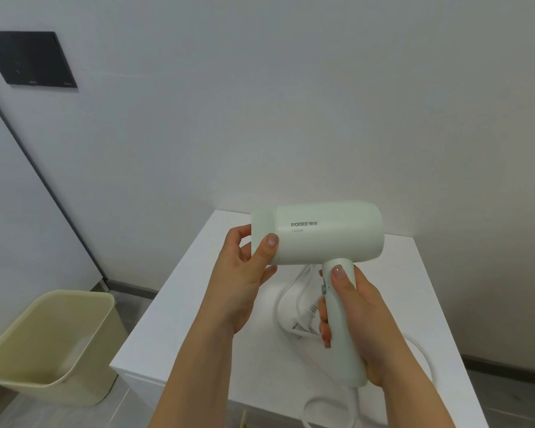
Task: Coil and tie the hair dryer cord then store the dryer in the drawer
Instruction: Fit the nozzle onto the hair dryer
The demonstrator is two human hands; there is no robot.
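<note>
A pale green hair dryer [325, 233] is held in the air above a white cabinet top [198, 329]. My left hand [244, 273] grips the nozzle end of its barrel. My right hand [359, 329] wraps around its handle, thumb on top. The white cord [286, 291] lies loose on the cabinet top beneath the dryer, with its plug [305, 322] near the handle. More cord loops past the cabinet's right side [426, 356] and hangs below the front edge. No drawer is visible.
A beige plastic bin [44, 344] stands on the floor to the left of the cabinet. A white wall rises right behind the cabinet, with a dark panel [30, 58] at upper left.
</note>
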